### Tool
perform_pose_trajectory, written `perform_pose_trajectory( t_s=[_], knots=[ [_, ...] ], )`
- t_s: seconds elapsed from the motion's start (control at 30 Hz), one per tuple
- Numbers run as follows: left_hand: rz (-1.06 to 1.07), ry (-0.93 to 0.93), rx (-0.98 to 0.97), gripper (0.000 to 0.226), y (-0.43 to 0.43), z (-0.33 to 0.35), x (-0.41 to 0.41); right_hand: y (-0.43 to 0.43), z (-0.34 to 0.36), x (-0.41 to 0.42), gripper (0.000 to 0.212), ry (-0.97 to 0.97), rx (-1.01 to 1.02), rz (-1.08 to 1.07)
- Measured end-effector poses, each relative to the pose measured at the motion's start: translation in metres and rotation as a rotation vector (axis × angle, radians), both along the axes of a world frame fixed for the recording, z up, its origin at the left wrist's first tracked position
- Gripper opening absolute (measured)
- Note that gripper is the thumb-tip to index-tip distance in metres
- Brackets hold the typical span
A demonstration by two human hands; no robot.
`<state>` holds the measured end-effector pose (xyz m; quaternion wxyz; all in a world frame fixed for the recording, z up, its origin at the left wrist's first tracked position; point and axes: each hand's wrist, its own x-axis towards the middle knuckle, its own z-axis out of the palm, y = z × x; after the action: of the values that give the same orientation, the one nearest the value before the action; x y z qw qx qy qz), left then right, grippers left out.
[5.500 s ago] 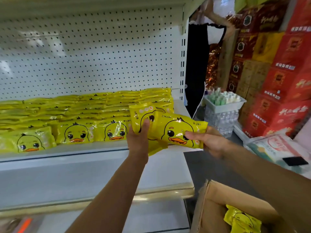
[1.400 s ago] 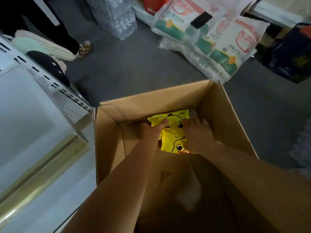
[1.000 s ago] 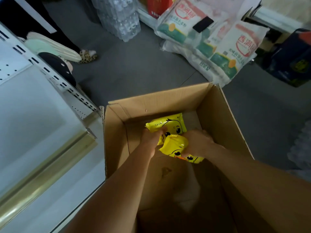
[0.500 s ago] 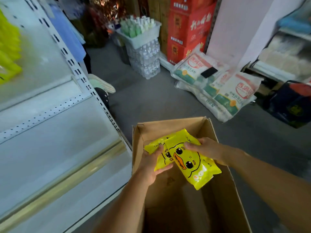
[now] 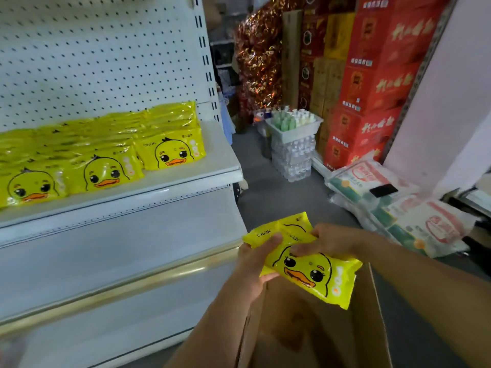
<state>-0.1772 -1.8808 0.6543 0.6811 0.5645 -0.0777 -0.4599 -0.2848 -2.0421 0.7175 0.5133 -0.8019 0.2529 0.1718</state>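
A white shelf (image 5: 186,179) with a pegboard back fills the left of the frame, shelf stock (image 5: 106,160) piled at middle left. Grey floor (image 5: 279,200) runs up the centre, with red cartons (image 5: 372,88) at upper right and rice bags (image 5: 425,224) at right. Half a second ago the view looked further down. Now it has lifted, and the box (image 5: 366,328) sits at the bottom edge. Two packs (image 5: 313,272) hang above the box at lower centre. The left hand (image 5: 255,264) grips their left end, thumb on top. The right hand (image 5: 332,240) pinches their upper edge.
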Motion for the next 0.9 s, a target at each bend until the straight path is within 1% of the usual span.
perform_pose_trajectory(
  t_s=[0.07,0.13,0.2,0.27,0.3,0.37,0.4,0.43,0.5,0.53,0.67,0.73,0.8,0.87,0.9],
  knots=[
    [0.092,-0.007,0.002,0.04,0.016,0.015,0.005,0.015,0.016,0.013,0.027,-0.019,-0.055,0.026],
    [0.192,-0.022,-0.027,0.04,0.032,0.028,0.011,0.028,0.029,0.025,0.032,-0.041,-0.064,0.021],
    [0.299,-0.067,-0.06,0.04,0.05,0.04,0.018,0.038,0.037,0.034,0.047,-0.065,-0.05,0.024],
    [0.401,-0.109,-0.097,0.033,0.065,0.052,0.025,0.042,0.04,0.04,0.071,-0.115,0.043,0.015],
    [0.45,-0.119,-0.12,0.026,0.071,0.058,0.028,0.044,0.041,0.043,0.077,-0.141,0.113,0.003],
    [0.548,-0.112,-0.154,0.014,0.081,0.071,0.035,0.049,0.042,0.049,0.081,-0.206,0.263,-0.04],
    [0.595,-0.104,-0.167,0.013,0.085,0.077,0.039,0.054,0.042,0.054,0.082,-0.237,0.327,-0.078],
    [0.642,-0.094,-0.186,0.013,0.088,0.082,0.043,0.06,0.042,0.059,0.077,-0.273,0.381,-0.103],
    [0.731,-0.084,-0.22,0.016,0.095,0.091,0.049,0.073,0.044,0.074,0.057,-0.346,0.443,-0.142],
    [0.764,-0.085,-0.231,0.018,0.098,0.094,0.053,0.078,0.045,0.081,0.053,-0.38,0.453,-0.166],
    [0.843,-0.069,-0.235,0.019,0.109,0.107,0.07,0.093,0.05,0.11,0.06,-0.476,0.412,-0.215],
    [0.835,-0.074,-0.227,0.018,0.116,0.111,0.082,0.095,0.055,0.123,0.069,-0.487,0.4,-0.204],
    [0.811,-0.119,-0.207,0.016,0.123,0.113,0.095,0.093,0.061,0.138,0.076,-0.509,0.397,-0.202],
    [0.818,-0.172,-0.166,0.014,0.131,0.116,0.11,0.089,0.071,0.15,0.075,-0.521,0.391,-0.215],
    [0.828,-0.194,-0.144,0.014,0.135,0.118,0.118,0.087,0.075,0.156,0.068,-0.529,0.388,-0.239]
  ],
)
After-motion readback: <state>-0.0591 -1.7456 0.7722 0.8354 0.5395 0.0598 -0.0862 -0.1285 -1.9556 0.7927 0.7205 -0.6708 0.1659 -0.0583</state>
